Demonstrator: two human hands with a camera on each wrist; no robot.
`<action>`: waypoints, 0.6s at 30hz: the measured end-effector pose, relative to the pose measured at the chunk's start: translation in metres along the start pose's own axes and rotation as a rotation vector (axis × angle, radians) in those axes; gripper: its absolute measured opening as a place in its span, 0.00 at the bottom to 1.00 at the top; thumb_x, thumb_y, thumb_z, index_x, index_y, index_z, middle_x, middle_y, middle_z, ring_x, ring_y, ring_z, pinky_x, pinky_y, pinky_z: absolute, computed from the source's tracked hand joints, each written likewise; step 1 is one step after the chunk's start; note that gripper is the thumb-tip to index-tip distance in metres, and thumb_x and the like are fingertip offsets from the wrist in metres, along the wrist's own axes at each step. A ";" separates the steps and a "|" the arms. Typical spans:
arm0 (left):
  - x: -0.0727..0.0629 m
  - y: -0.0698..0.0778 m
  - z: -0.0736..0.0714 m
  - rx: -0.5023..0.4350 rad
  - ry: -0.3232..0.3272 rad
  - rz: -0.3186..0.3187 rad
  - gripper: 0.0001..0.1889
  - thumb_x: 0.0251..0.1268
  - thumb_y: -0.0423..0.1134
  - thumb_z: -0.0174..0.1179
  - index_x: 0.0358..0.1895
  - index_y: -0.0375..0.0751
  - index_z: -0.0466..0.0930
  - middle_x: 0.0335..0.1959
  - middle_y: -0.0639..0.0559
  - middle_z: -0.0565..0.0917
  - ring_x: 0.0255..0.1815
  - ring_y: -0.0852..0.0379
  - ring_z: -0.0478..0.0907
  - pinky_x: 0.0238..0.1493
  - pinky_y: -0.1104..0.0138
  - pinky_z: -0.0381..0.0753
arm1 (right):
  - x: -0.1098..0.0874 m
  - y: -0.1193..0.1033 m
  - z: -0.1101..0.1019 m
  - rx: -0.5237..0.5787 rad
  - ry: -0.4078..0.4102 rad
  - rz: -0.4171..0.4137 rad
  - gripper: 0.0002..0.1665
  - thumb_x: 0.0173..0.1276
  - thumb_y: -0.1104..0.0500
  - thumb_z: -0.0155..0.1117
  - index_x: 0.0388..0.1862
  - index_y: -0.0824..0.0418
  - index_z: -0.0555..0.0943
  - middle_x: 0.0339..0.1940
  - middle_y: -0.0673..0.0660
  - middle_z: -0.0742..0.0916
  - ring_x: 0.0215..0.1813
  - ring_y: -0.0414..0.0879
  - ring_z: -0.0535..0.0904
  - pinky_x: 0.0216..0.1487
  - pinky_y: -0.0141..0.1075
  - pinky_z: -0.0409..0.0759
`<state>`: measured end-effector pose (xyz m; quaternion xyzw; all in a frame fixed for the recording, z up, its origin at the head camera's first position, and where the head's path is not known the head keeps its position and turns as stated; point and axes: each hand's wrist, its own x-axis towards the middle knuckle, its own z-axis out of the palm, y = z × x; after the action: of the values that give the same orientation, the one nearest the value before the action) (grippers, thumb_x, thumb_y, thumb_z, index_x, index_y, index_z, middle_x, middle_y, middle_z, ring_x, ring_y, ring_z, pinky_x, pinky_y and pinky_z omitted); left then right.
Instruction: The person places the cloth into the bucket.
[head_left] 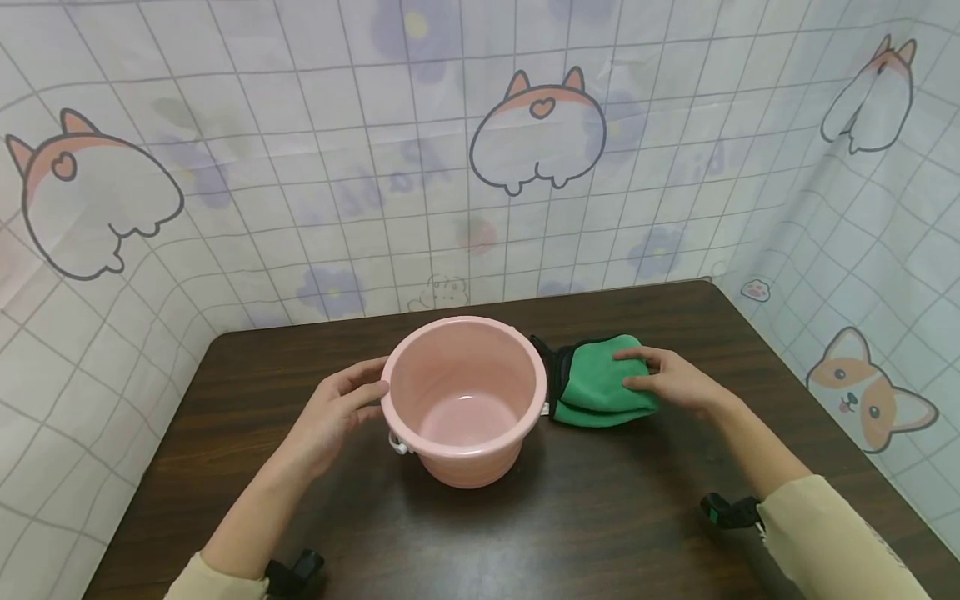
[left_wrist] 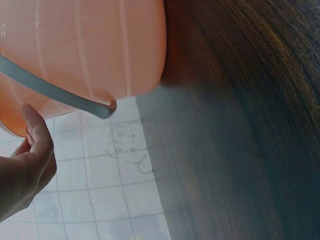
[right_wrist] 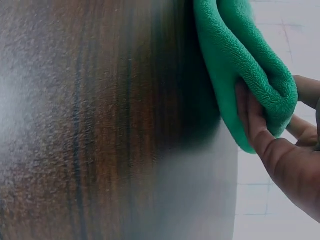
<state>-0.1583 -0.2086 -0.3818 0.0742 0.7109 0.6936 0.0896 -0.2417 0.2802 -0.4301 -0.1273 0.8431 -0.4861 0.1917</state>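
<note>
A pink plastic bucket [head_left: 468, 450] stands upright on the table. Its inside is bare, and its pale handle [left_wrist: 60, 94] hangs down the outer wall. My left hand [head_left: 341, 408] holds the left side of the rim, thumb and fingertips right at the edge. To the bucket's right lies a folded green plush cloth [head_left: 603, 383] with a black band and a small white tag. My right hand [head_left: 675, 379] pinches the right part of this cloth. In the right wrist view, thumb and fingers lie on either side of the green folds [right_wrist: 250, 65].
The dark wood-grain table [head_left: 480, 550] meets a white grid-patterned sheet [head_left: 360, 208] printed with cartoon dogs at the back and sides. Small black devices [head_left: 727, 510] sit at both wrists, by the beige sleeves [head_left: 832, 537].
</note>
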 end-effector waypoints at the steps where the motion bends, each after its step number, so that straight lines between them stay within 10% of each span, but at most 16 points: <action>1: 0.000 0.000 0.000 -0.009 0.004 -0.006 0.26 0.78 0.35 0.58 0.73 0.28 0.67 0.71 0.35 0.71 0.61 0.55 0.77 0.57 0.64 0.81 | 0.000 -0.001 0.000 0.009 0.003 -0.004 0.35 0.76 0.58 0.64 0.78 0.66 0.66 0.76 0.75 0.66 0.70 0.65 0.70 0.59 0.44 0.78; 18: 0.005 0.002 -0.006 -0.108 -0.006 -0.064 0.30 0.74 0.30 0.61 0.74 0.25 0.64 0.64 0.37 0.73 0.56 0.54 0.79 0.55 0.63 0.83 | 0.001 -0.026 -0.005 0.084 0.031 -0.113 0.36 0.75 0.58 0.66 0.79 0.58 0.66 0.79 0.66 0.64 0.73 0.63 0.68 0.55 0.41 0.82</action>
<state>-0.1643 -0.2128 -0.3799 0.0486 0.6743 0.7274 0.1178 -0.2442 0.2713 -0.4053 -0.1590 0.8162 -0.5331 0.1561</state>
